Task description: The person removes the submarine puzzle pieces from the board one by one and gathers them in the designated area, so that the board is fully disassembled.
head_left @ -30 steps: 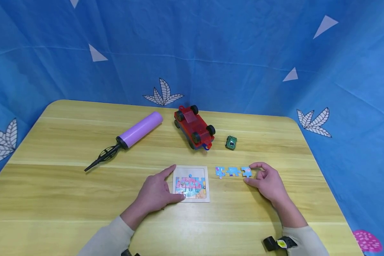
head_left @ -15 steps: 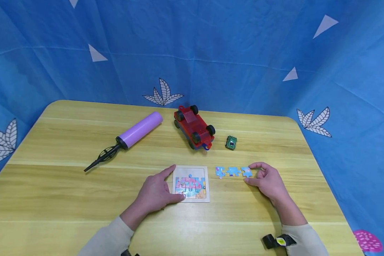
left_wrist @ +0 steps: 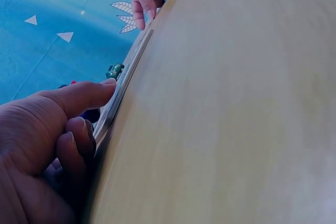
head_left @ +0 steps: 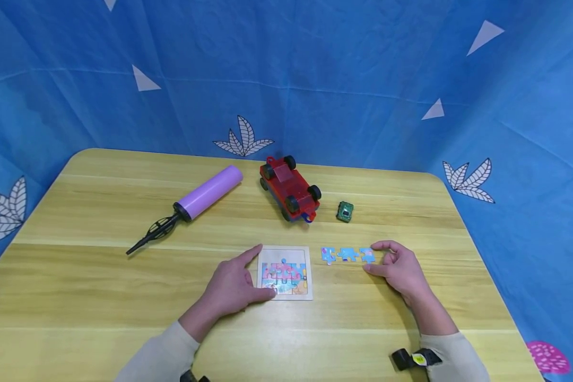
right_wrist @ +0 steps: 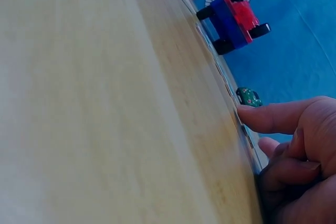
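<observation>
A square, pale-framed jigsaw board (head_left: 284, 253) lies flat on the table, its lower part filled with colourful pieces and its upper part bare. My left hand (head_left: 231, 286) grips it from the left, index finger at the top left corner and thumb over the bottom edge. To the right of the board, three blue puzzle pieces lie in a row: a left piece (head_left: 328, 255), a middle piece (head_left: 348, 254) and a right piece (head_left: 367, 255). My right hand (head_left: 401, 269) holds the right piece between thumb and index finger, its other fingers curled. In the right wrist view the pieces show only edge-on.
Behind the board, a red and blue toy car (head_left: 291, 188) lies with wheels upward. A small green toy car (head_left: 345, 211) sits to its right. On the left lies a purple hand pump (head_left: 210, 192) with a black nozzle. A blue cloth (head_left: 339, 79) hangs behind the table.
</observation>
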{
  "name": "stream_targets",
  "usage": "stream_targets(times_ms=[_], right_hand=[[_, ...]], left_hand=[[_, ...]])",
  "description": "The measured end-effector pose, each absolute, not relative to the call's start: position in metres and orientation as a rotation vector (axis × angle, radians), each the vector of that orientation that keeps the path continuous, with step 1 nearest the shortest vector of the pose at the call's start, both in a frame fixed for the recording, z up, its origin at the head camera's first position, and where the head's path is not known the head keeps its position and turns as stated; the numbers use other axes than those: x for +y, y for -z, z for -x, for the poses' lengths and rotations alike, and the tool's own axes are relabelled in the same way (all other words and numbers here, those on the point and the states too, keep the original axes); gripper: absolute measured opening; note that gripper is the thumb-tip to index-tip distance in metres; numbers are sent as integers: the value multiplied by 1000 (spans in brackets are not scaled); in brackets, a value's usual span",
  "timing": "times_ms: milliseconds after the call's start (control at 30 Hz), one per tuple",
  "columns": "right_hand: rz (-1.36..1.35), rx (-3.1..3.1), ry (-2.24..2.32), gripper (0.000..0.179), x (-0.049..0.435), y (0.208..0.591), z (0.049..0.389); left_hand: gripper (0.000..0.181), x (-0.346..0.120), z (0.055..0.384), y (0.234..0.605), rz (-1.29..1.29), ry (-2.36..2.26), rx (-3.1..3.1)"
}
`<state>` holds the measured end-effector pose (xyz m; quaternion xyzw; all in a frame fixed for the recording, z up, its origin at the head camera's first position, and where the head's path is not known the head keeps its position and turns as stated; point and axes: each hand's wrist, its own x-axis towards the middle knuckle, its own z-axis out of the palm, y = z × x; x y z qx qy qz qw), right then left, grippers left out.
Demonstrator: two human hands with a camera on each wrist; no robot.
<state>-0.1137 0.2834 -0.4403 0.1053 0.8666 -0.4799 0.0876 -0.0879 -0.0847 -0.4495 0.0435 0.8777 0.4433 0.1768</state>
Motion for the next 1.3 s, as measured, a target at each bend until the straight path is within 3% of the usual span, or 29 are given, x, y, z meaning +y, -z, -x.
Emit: stream_targets(times_ms=[433,800,1300], right_hand=[[-331,2600,1479,58,279,442,108],[-231,2563,1592,53,254,446,102],[-55,2484,1676,52,214,444,94]], left_hand=[[102,-87,85,450,-251,-1251,2518],[86,-88,84,452,-276,-1251,2602],[86,-88,85,452,-252,-1223,2598]])
